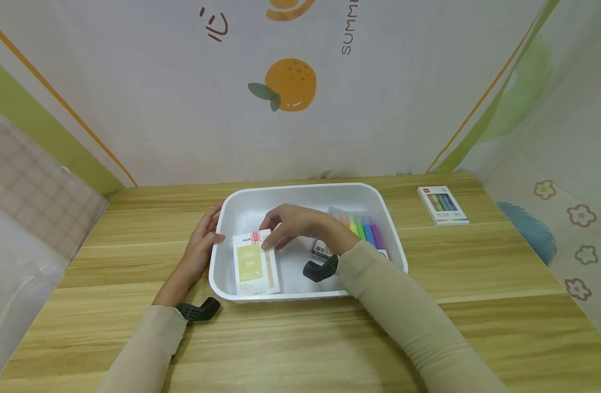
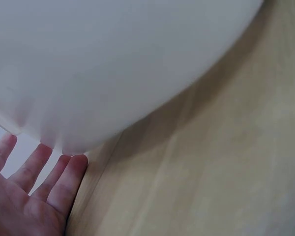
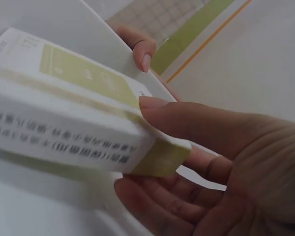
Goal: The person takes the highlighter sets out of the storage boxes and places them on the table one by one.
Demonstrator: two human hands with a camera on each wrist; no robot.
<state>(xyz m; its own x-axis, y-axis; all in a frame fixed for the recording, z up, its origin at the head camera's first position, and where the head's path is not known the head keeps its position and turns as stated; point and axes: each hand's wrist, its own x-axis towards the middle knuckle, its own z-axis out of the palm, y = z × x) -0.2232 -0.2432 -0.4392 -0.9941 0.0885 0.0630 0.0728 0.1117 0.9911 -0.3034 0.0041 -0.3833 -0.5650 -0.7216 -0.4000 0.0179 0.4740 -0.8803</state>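
Note:
A white plastic bin (image 1: 294, 273) stands on the wooden table. My right hand (image 1: 300, 225) reaches inside it and pinches the far end of a white and yellow-green box (image 1: 250, 265) between thumb and fingers. In the right wrist view this box (image 3: 88, 81) is tilted, with the thumb on its top face and fingertips below. At the bin's left side, my left hand (image 1: 201, 245) holds the rim, its thumb over the edge. Its fingers (image 2: 71, 177) touch the outer wall in the left wrist view. What the box contains is hidden.
Rainbow-coloured markers (image 1: 361, 228) in a clear pack lie in the bin's right half, partly behind my right forearm. A flat white box with colour sticks pictured on it (image 1: 444, 206) lies at the table's back right. A fruit-print curtain (image 1: 192, 120) hangs behind the table.

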